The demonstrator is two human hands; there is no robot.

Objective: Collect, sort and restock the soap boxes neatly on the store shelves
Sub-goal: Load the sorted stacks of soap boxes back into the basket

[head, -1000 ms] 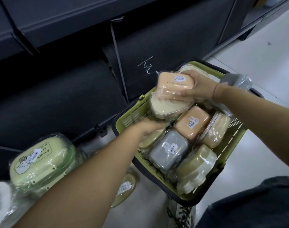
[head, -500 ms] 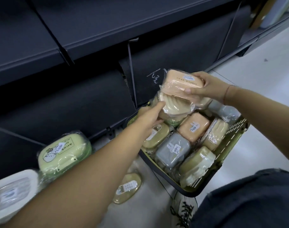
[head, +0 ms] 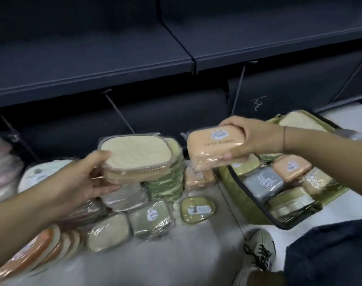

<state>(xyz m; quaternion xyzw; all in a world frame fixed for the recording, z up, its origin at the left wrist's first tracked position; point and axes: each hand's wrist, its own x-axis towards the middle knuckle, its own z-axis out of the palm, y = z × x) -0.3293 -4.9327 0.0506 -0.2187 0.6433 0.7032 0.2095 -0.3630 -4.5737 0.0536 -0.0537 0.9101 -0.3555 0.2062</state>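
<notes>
In the head view, a cream soap box [head: 134, 159] is gripped at its near end by the left hand [head: 81, 180], with the thumb on top and the fingers curled beneath, above wrapped boxes [head: 150, 219] laid on the floor [head: 176, 263]. An orange soap box [head: 213, 147] is clasped at its right end by the right hand [head: 256, 137], just left of the green basket [head: 252, 211], where more boxes are packed. A dark shelf [head: 93, 75] is seen behind.
</notes>
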